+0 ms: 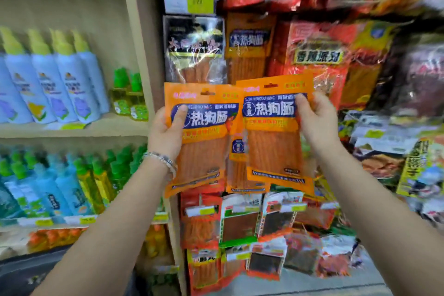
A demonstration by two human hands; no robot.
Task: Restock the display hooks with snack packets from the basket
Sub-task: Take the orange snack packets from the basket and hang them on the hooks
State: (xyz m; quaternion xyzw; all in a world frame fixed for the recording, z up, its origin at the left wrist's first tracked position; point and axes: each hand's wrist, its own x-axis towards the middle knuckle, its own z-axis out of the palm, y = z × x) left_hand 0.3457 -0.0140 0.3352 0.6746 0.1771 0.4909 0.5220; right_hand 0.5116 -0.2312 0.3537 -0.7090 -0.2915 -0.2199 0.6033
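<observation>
Hands (165,132) (317,120) hold orange packets (204,146) (276,146) before crowded hanging snacks (317,55).

Two orange snack packets with blue label bands and white Chinese lettering are held upright before the display. The left packet (201,137) tilts slightly, its right edge tucked behind the right packet (276,132). Both have clear windows showing reddish-orange sticks and a hang slot at top.
</observation>
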